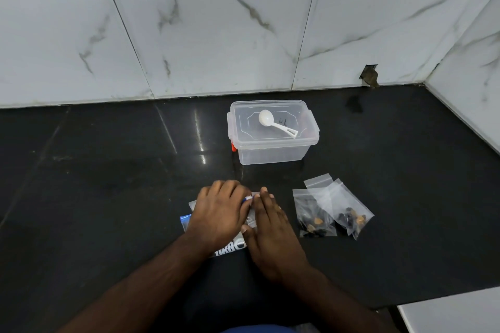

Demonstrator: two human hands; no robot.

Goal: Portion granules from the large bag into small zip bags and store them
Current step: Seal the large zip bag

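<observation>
Both hands, left (216,215) and right (270,232), are pressing flat-fingered on the large bag (186,220) (mostly hidden beneath them) lying on the counter (108,184).

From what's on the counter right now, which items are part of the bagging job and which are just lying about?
Part of the job:
- large bag under left hand and right hand
- two filled small zip bags
- white scoop
- clear lidded box

Lying about:
- nothing loose; only the hole in the wall tile
</observation>
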